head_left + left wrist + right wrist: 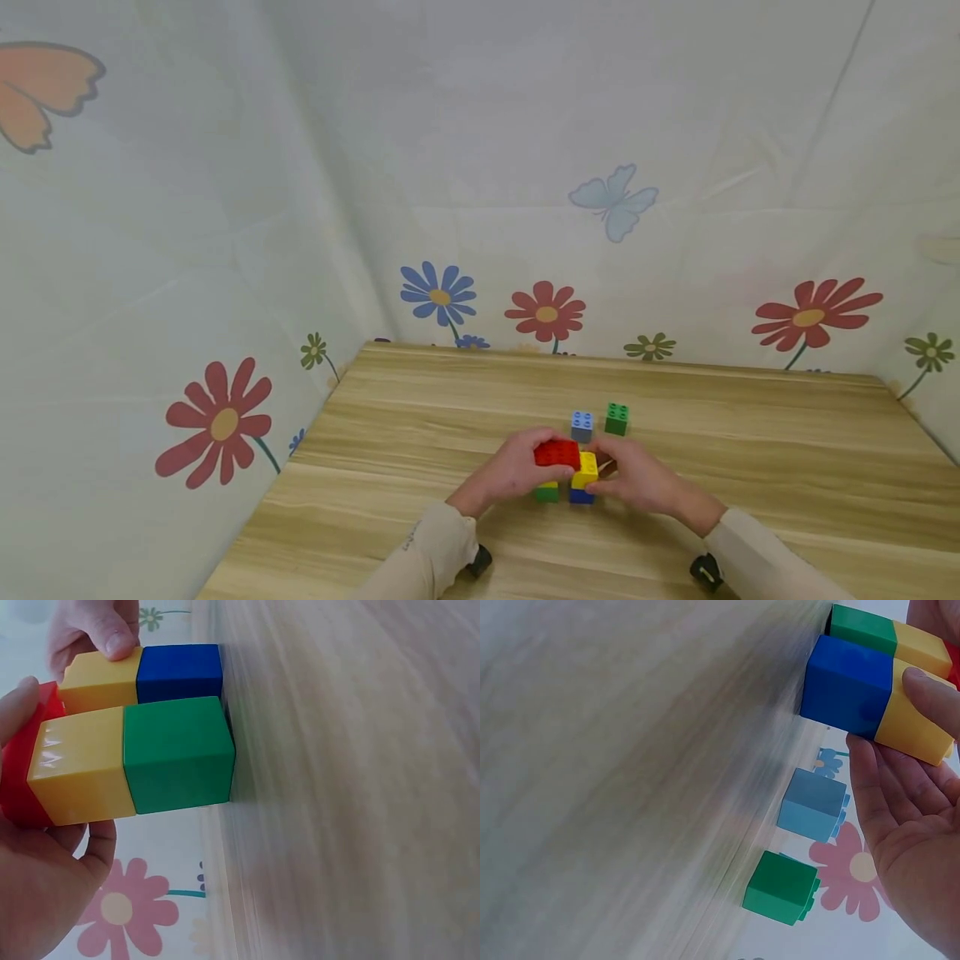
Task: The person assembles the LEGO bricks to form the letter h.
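My left hand grips a red brick lying on top of a yellow brick, which sits on a green brick. To the right stands a second stack, a yellow brick on a dark blue brick. My right hand pinches that yellow brick, with the thumb on its near side and fingers behind, as the right wrist view shows. Both stacks are upright on the table, close side by side. Whether the red brick touches the right stack's yellow brick, I cannot tell.
Behind the hands, a light blue brick and a green brick stand separately on the wooden table. A pale cloth with flowers and butterflies hangs behind the table and along its left side.
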A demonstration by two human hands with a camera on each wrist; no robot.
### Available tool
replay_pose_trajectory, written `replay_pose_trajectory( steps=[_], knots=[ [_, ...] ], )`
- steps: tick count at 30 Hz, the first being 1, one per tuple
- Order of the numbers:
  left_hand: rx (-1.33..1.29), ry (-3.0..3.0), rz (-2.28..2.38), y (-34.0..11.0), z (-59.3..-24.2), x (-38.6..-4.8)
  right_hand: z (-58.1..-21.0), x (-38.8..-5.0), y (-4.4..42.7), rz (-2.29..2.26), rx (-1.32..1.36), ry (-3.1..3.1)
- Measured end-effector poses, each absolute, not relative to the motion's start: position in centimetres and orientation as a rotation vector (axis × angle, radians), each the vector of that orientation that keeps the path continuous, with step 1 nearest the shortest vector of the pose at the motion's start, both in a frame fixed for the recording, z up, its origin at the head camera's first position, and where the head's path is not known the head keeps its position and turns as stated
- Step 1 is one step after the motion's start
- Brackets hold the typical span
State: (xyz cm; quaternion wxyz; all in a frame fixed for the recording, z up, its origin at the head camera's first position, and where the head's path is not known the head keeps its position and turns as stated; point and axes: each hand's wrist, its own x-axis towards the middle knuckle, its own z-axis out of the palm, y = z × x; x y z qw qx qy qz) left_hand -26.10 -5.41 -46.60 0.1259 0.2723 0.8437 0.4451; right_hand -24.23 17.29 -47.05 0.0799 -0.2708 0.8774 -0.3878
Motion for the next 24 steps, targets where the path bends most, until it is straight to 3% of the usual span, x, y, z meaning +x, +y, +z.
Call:
replay_pose_trajectory(
  steps=[24],
  knots=[
    [0.911, 2.489, 1.194, -4.47, -46.39, -26.72, -47.12, -24.28, 17.29, -1.201, -0.82, 2.614]
  ],
)
